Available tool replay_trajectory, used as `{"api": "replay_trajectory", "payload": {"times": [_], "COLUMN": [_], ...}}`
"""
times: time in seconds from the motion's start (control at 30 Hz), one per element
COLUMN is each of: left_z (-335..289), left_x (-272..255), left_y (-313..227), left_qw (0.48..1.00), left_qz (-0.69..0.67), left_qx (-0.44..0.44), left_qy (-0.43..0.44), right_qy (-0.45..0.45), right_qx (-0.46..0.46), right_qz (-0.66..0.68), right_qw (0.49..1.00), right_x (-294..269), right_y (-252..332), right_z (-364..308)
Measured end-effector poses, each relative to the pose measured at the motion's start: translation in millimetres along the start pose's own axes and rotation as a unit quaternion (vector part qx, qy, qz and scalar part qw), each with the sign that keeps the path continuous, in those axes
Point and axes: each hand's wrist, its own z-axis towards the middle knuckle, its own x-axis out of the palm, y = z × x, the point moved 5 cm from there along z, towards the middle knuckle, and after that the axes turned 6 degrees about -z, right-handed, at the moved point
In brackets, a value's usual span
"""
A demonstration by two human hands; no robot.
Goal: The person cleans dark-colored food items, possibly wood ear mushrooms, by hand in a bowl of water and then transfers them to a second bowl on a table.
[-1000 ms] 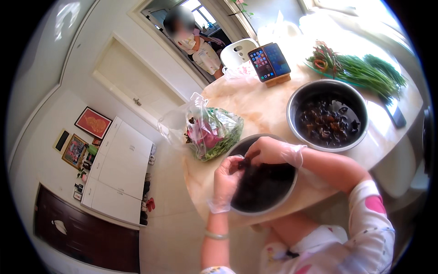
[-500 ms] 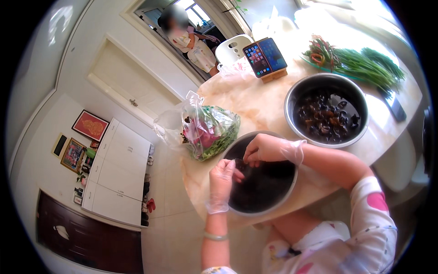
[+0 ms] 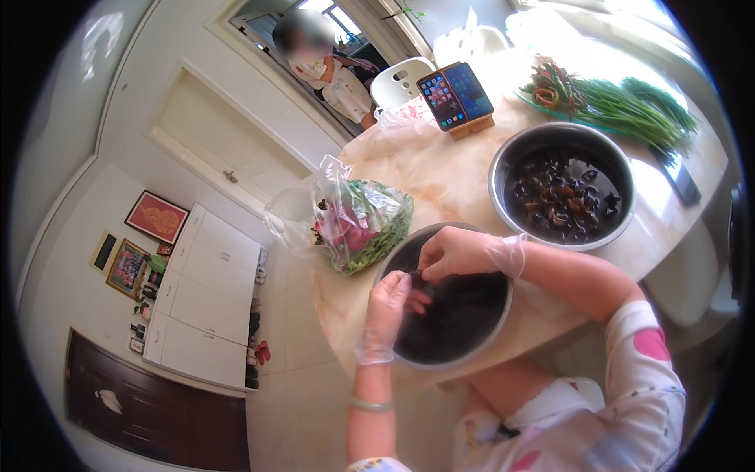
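Both my hands wear clear plastic gloves and are raised over a metal basin [image 3: 510, 315] of dark water at the table's near edge. Fingertips of my left hand [image 3: 385, 307] and my right hand [image 3: 454, 252] pinch a small dark piece of wood ear mushroom [image 3: 417, 278] between them, closed on it from either side. Much of the piece is hidden by the fingers. What lies under the dark water in this basin cannot be made out. To the far right stands a second metal basin [image 3: 560, 246], holding brown-black wood ear mushrooms [image 3: 562, 193] in water.
Left of the near basin sits a clear plastic bag of leafy greens [image 3: 377, 212]. A propped-up tablet [image 3: 456, 98] stands at the back. Green stalks [image 3: 629, 114] and a knife [image 3: 683, 181] lie at the right. A person [image 3: 334, 79] is in the doorway.
My hands have shifted slightly, the left one rising a little toward the right. More of the dark piece shows between my fingertips. The basins have not been moved.
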Motion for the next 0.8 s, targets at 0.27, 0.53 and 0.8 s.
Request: {"api": "replay_trajectory", "payload": {"times": [0.27, 0.53, 0.8], "left_z": [4.8, 5.0, 5.3], "left_x": [1.8, 1.4, 1.6], "left_y": [8.0, 3.1, 2.8], "left_qw": [0.999, 0.997, 0.993], "left_qz": [-0.008, -0.02, -0.067], "left_qx": [0.014, 0.076, 0.1], "left_qy": [0.03, 0.008, 0.023], "right_qy": [-0.007, -0.007, -0.011], "right_qx": [0.038, 0.05, 0.062], "right_qz": [0.061, 0.082, 0.102], "right_qw": [0.997, 0.995, 0.993], "right_x": [-2.5, -0.8, -0.1], "right_y": [1.3, 0.4, -0.5], "right_z": [-1.4, -2.0, -2.9]}}
